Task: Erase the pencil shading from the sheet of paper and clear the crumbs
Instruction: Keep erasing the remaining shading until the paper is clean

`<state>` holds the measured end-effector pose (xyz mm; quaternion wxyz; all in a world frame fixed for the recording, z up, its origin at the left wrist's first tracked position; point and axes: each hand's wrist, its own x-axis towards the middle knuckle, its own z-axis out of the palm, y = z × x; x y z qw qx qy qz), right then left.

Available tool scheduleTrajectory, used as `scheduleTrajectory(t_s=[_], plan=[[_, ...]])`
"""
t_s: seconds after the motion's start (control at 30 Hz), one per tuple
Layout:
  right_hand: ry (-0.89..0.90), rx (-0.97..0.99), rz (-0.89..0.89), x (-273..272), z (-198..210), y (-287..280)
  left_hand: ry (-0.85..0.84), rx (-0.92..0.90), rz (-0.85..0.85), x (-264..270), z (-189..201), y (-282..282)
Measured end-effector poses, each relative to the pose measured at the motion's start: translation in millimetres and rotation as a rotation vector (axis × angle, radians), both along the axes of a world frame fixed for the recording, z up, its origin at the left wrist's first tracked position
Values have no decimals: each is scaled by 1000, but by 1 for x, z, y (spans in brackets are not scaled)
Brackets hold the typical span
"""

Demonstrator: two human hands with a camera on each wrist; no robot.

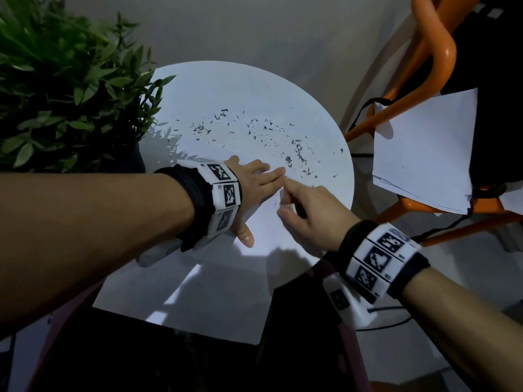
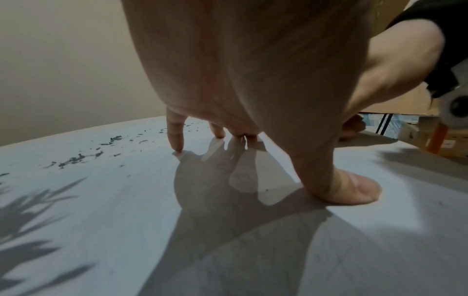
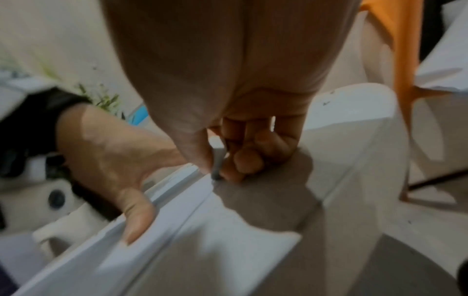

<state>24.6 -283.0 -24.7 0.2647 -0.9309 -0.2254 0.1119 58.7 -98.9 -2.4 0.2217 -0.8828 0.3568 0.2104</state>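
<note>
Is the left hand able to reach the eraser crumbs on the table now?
Probably yes. The left hand presses flat on the sheet of paper, and the eraser crumbs lie just beyond its fingertips, with nothing between.

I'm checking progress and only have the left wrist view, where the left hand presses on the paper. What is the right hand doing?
Observer: The right hand pinches a small grey eraser, tip down on the sheet of paper, close beside the left hand.
Operator: Where do the crumbs lie overall?
Observer: In the head view the crumbs are scattered over the round table, beyond both hands, from its middle to its right edge.
Operator: Anything beside the table?
Observer: A stack of paper rests on an orange chair to the right.
</note>
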Motion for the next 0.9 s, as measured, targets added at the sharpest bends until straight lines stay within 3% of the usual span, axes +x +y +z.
scheduleTrajectory(t_s=[0.07, 0.17, 0.3, 0.5, 0.6, 0.77, 0.9], plan=[[114, 49, -26, -3, 3, -6, 8, -32, -2, 0, 1, 2], [194, 327, -225, 11, 5, -12, 57, -165, 35, 4, 0, 11], [81, 187, -224, 31, 0, 0, 88, -342, 119, 7, -4, 18], [-67, 24, -66, 25, -1, 12, 52, -340, 99, 8, -7, 19], [8, -21, 47, 8, 4, 8, 53, -305, 83, 7, -7, 20], [-35, 22, -85, 31, 3, 14, 41, -315, 73, 6, -3, 18], [-7, -46, 83, 3, -1, 12, 49, -280, 74, 6, -5, 17]])
